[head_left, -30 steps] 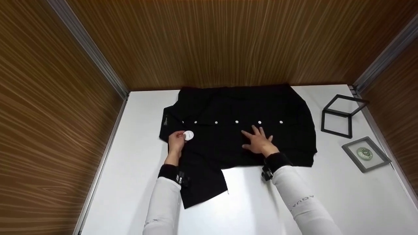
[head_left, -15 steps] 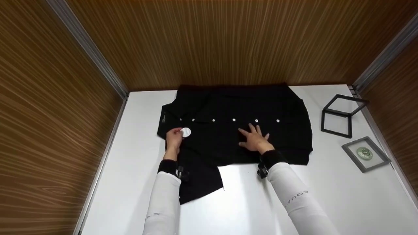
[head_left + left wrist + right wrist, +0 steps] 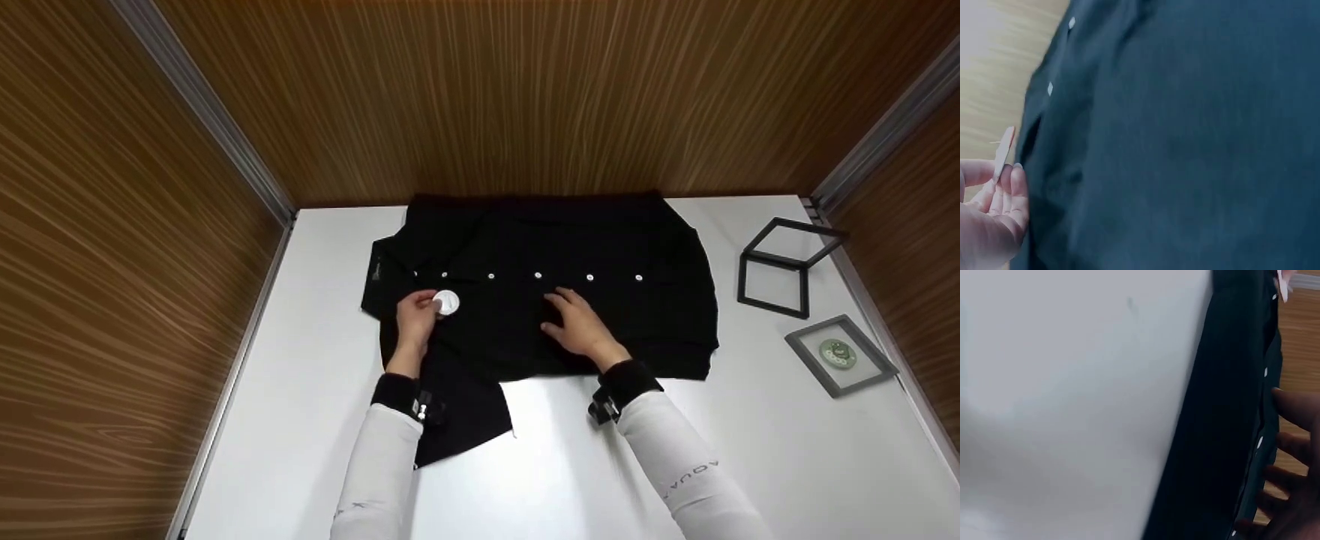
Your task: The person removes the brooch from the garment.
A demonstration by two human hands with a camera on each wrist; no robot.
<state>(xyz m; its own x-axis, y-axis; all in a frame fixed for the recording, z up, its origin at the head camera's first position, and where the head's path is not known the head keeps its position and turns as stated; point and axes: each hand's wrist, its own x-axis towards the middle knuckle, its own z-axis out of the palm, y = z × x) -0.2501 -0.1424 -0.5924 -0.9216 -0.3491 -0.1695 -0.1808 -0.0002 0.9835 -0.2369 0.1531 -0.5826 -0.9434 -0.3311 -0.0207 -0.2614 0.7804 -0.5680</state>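
Observation:
A black shirt [image 3: 517, 330] with a row of white buttons lies spread on the white table, its collar to the left. My left hand [image 3: 415, 322] pinches a round pin badge [image 3: 447, 302] between thumb and fingers, just below the button row near the collar. In the left wrist view the badge [image 3: 1003, 154] stands edge-on above the cloth, a thin wire sticking out at one side. My right hand [image 3: 581, 330] hovers over or lightly touches the shirt's middle, fingers loosely bent and holding nothing. Whether it touches the cloth I cannot tell.
At the table's right, a black hinged frame [image 3: 772, 306] stands unfolded. Nearer to me lies a grey frame [image 3: 814, 328] with a green round badge [image 3: 838, 353] inside. Wood-grain panels [image 3: 480, 105] enclose the back and both sides.
The shirt slid slightly left and away under my right hand, then stopped. My left hand has since moved right with the badge. My right hand's spread fingers have drawn closer together.

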